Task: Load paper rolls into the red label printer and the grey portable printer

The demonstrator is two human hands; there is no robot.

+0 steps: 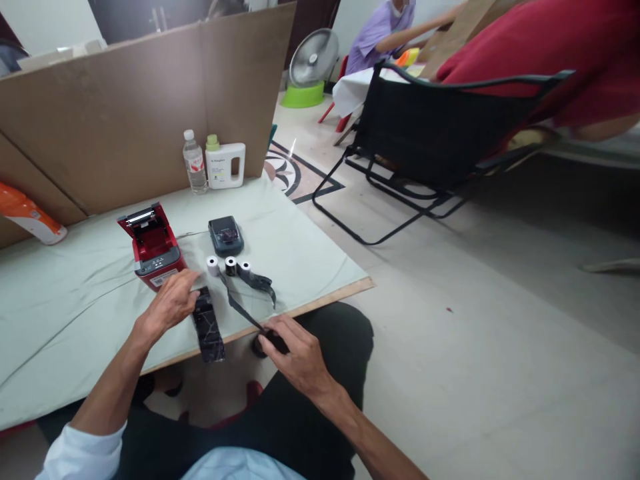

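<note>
My left hand [173, 307] is over the table in front of a red receipt printer [160, 250], whose lid stands up. Its thumb and forefinger are apart. By its fingertips a glossy black strip [207, 327] lies on the table and hangs over the front edge. In my right hand [297, 353], just past that edge, the fingers pinch the end of a narrow dark strip [241, 309]. That strip runs back to a small white roll [213, 265]. Two more rolls [231, 265] sit beside it, one trailing a curled dark strip [261, 283].
Behind the rolls lies a dark handheld device [226, 235]. A water bottle [195, 163] and a white jug [225, 165] stand against a cardboard partition [150, 100]. An orange-and-white bottle [33, 215] leans at left. Rightward are a black folding chair [425, 140], a fan [314, 60] and other people.
</note>
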